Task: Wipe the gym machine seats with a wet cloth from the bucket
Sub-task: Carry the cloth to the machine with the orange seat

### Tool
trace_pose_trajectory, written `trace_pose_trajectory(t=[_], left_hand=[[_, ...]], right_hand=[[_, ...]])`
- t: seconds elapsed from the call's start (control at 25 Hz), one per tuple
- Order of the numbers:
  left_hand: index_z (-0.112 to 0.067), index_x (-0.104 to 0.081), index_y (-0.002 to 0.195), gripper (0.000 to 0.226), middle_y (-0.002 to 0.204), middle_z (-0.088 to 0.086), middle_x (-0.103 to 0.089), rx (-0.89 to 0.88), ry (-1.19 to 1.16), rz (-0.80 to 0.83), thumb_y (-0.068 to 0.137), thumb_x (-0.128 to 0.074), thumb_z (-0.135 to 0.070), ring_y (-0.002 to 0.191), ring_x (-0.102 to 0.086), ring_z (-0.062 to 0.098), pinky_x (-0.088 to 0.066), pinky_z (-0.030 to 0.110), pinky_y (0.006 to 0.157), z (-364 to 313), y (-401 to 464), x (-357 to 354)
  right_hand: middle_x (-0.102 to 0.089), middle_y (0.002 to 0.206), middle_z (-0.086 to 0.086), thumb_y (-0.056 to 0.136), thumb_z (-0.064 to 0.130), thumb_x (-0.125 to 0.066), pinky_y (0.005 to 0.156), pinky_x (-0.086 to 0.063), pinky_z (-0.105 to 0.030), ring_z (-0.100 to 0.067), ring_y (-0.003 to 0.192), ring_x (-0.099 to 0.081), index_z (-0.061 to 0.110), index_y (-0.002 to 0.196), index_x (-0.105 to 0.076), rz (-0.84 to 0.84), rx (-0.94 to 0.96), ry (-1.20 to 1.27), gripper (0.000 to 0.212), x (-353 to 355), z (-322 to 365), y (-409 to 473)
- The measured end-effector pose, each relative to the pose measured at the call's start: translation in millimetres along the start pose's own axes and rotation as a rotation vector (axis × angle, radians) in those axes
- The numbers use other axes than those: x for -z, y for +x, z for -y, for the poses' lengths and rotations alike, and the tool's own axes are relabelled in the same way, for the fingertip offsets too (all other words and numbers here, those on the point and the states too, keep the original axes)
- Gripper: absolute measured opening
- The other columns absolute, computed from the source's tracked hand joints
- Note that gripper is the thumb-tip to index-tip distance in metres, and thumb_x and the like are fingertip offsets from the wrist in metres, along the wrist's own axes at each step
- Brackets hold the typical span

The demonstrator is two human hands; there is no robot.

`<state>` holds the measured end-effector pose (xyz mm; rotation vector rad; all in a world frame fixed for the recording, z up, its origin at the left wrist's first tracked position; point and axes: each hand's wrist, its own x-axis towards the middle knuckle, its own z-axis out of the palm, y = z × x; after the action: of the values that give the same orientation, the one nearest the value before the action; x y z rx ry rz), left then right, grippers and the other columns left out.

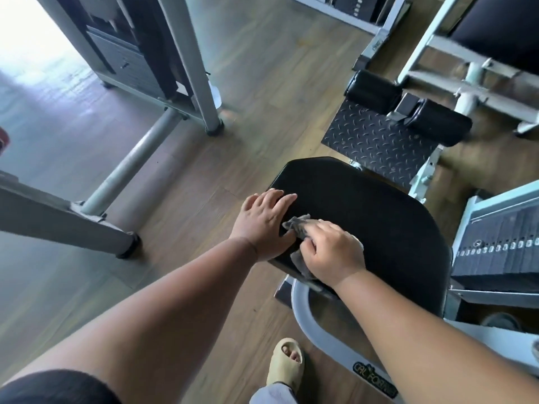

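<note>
While the left hand (267, 223) lies flat with straight fingers on the near-left edge of the black padded vinyl seat (379, 225), the right hand (332, 252) sits just beside it, fingers curled around a crumpled grey cloth (297, 225). That cloth is pressed against the seat's surface, one end poking out towards the left hand's thumb and another fold hanging over the seat's near edge under the right wrist. Both bare forearms reach in from the bottom of the view. Beyond the seat's far edge are a dark diamond-patterned metal footplate (376, 144) and two black cylindrical foam roller pads (408, 106) on a pale grey frame. To the seat's right stands a stack of dark weight plates (501, 252). Below the seat, a curved grey frame tube (309, 319) carries a logo, and a foot in a beige slip-on sandal (284, 365) rests on the brown wood-look floor (262, 97). Grey steel legs of another machine (186, 53) stand to the left.
</note>
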<state>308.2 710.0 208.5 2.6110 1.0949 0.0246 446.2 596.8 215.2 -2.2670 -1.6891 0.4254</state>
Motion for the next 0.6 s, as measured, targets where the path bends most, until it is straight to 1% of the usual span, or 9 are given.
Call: trace_pose_trajectory(t=[0.08, 0.16, 0.2, 0.32, 0.44, 0.52, 0.6], left_hand=[[-0.032, -0.049, 0.140, 0.058, 0.139, -0.004, -0.053, -0.014, -0.049, -0.052, 0.085, -0.046, -0.053, 0.131, -0.047, 0.020, -0.030, 0.039, 0.110, 6, -47, 21], [-0.034, -0.056, 0.130, 0.046, 0.130, -0.006, -0.059, -0.023, -0.056, -0.083, 0.087, -0.052, -0.048, 0.121, -0.055, 0.020, -0.038, 0.037, 0.102, 22, -120, 40], [-0.035, -0.058, 0.127, 0.044, 0.125, -0.007, -0.062, 0.012, -0.045, -0.099, 0.086, -0.052, -0.049, 0.116, -0.059, 0.020, -0.041, 0.037, 0.098, 36, -164, 53], [-0.037, -0.059, 0.123, 0.046, 0.121, -0.011, -0.065, 0.205, -0.042, -0.157, 0.084, -0.045, -0.056, 0.109, -0.062, 0.018, -0.045, 0.035, 0.092, 73, -283, 103], [-0.038, -0.056, 0.124, 0.045, 0.123, -0.013, -0.063, 0.375, -0.039, -0.145, 0.084, -0.047, -0.057, 0.109, -0.062, 0.018, -0.048, 0.034, 0.091, 101, -407, 165], [-0.039, -0.055, 0.123, 0.040, 0.120, -0.015, -0.063, 0.482, -0.056, -0.148, 0.086, -0.051, -0.056, 0.108, -0.062, 0.017, -0.048, 0.033, 0.091, 116, -491, 201], [-0.040, -0.056, 0.121, 0.038, 0.115, -0.017, -0.063, 0.585, -0.065, -0.160, 0.087, -0.052, -0.057, 0.107, -0.062, 0.012, -0.048, 0.030, 0.090, 129, -573, 231]], right_hand=[[-0.073, 0.105, 0.004, 0.079, 0.035, -0.034, 0.077, -0.055, -0.038, -0.026, 0.098, -0.066, 0.023, 0.106, -0.074, -0.009, -0.022, 0.023, 0.049, 12, 35, -22], [-0.072, 0.109, 0.007, 0.079, 0.039, -0.031, 0.077, -0.056, -0.039, -0.025, 0.099, -0.066, 0.026, 0.109, -0.073, -0.017, 0.011, 0.044, 0.053, 17, 81, -54], [-0.072, 0.112, 0.009, 0.078, 0.041, -0.030, 0.078, -0.056, -0.039, -0.024, 0.101, -0.066, 0.028, 0.111, -0.072, -0.008, 0.041, 0.057, 0.055, 17, 113, -71], [-0.068, 0.117, 0.010, 0.077, 0.045, -0.025, 0.082, -0.052, -0.035, -0.021, 0.106, -0.063, 0.033, 0.115, -0.068, 0.058, 0.192, 0.064, 0.058, 23, 216, -117], [-0.066, 0.120, 0.011, 0.078, 0.041, -0.034, 0.084, -0.050, -0.032, -0.020, 0.108, -0.061, 0.037, 0.119, -0.063, 0.127, 0.331, 0.087, 0.050, 34, 321, -179], [-0.067, 0.115, 0.010, 0.077, 0.041, -0.036, 0.083, -0.050, -0.032, -0.018, 0.105, -0.062, 0.038, 0.117, -0.061, 0.129, 0.390, 0.109, 0.048, 44, 378, -222], [-0.066, 0.105, 0.008, 0.077, 0.043, -0.035, 0.076, -0.048, -0.032, -0.018, 0.098, -0.062, 0.035, 0.112, -0.060, 0.144, 0.460, 0.099, 0.044, 54, 432, -261]])
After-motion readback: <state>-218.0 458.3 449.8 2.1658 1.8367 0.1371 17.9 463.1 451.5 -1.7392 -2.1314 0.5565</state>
